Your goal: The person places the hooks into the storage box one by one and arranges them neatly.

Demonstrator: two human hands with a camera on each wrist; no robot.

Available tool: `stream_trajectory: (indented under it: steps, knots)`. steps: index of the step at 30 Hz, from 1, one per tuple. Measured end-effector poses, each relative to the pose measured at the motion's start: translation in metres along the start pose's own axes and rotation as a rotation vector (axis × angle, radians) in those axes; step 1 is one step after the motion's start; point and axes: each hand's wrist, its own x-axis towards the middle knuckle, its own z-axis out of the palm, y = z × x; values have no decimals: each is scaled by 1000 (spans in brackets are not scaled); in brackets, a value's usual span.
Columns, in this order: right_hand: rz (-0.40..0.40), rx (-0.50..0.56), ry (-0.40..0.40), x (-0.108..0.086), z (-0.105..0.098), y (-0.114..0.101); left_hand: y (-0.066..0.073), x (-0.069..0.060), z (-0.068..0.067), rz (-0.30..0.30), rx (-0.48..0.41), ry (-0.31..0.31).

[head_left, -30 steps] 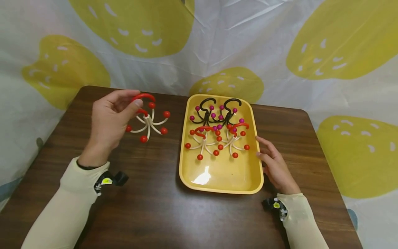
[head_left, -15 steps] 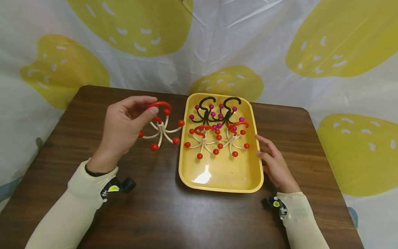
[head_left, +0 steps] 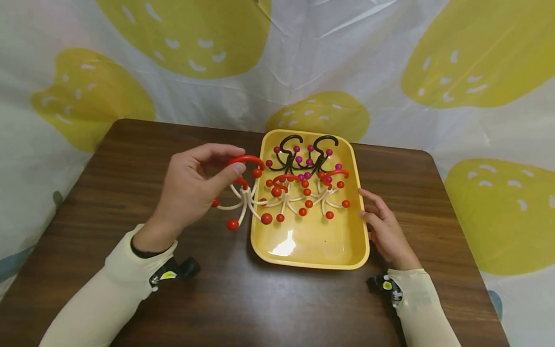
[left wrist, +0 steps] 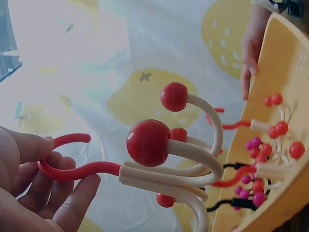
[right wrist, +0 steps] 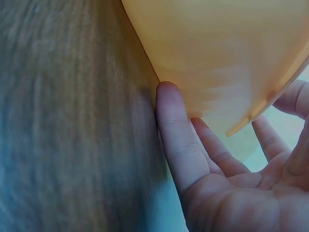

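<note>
My left hand (head_left: pixel 184 188) pinches the red hook of a rotating hook hanger (head_left: pixel 245 195), whose curved white arms end in red balls. It hangs in the air at the left rim of a yellow tray (head_left: pixel 312 253), its right balls overlapping the tray in the head view. In the left wrist view, thumb and fingers curl round the red hook (left wrist: pixel 72 171). My right hand (head_left: pixel 388 233) rests against the tray's right side. In the right wrist view, its fairly straight fingers (right wrist: pixel 178 130) touch the outer wall (right wrist: pixel 217 58).
Inside the tray stand two black hook hangers (head_left: pixel 288 161) with magenta balls at the back. Two red-and-white ones (head_left: pixel 327 193) stand before them. The tray sits on a dark wooden table (head_left: pixel 225 299), with a lemon-patterned cloth (head_left: pixel 243 106) behind.
My left hand has carried the red-and-white hook hanger rightward and nearer to me, from over the table to the tray's left rim. The right hand and the tray have stayed put.
</note>
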Motion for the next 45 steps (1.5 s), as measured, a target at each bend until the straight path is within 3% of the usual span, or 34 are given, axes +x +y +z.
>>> stream_trajectory:
  steps: [9, 14, 22, 35, 45]
  knots:
    - [-8, -1, 5, -1, 0, 2, 6, -2, 25, 7, -113, -97]
    - [-4, -2, 11, 0, -1, 1, 2, -3, 41, -2, -140, -144]
    - [-1, 7, 11, 1, 1, 1, -10, -5, 70, -52, -86, -206]
    - [-8, 10, 6, 1, 0, 2, -25, -7, 97, -70, -158, -244]
    - [4, 12, 15, -1, 0, 2, -38, -10, 117, -76, -102, -306]
